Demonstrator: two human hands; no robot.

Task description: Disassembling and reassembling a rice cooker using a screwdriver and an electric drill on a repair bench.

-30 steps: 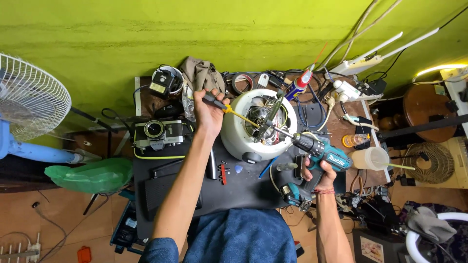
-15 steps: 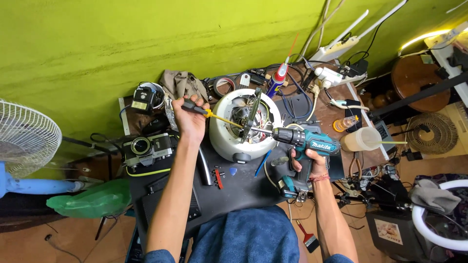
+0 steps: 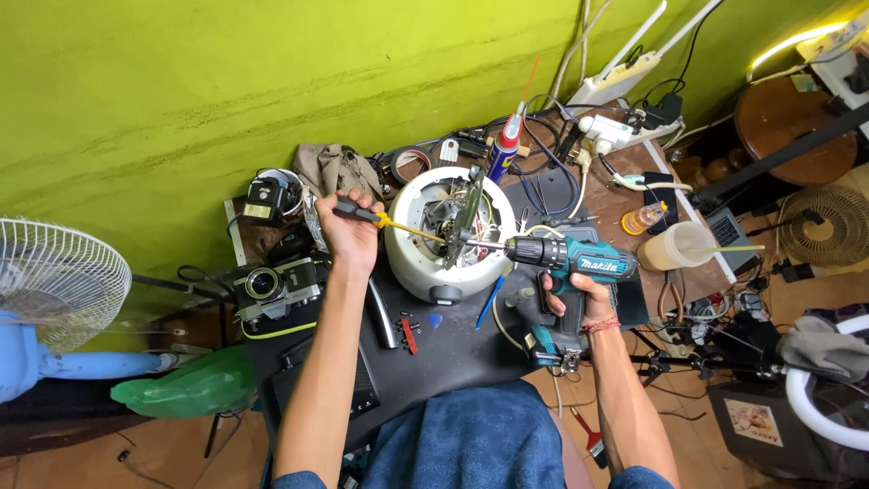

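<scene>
A round white appliance [image 3: 434, 244] with its inner parts open to view sits on the dark mat [image 3: 453, 349] of a crowded workbench, between a camera [image 3: 272, 290] on its left and a cloudy plastic cup [image 3: 677, 246] well off to its right. The right hand [image 3: 572, 299] is wrapped tight round the handle of a teal cordless drill [image 3: 566, 267], whose bit reaches into the middle of the appliance. The left hand [image 3: 348, 231] is closed on a screwdriver [image 3: 385, 220] with a black handle and yellow shaft, its tip slanting down into the same opening.
</scene>
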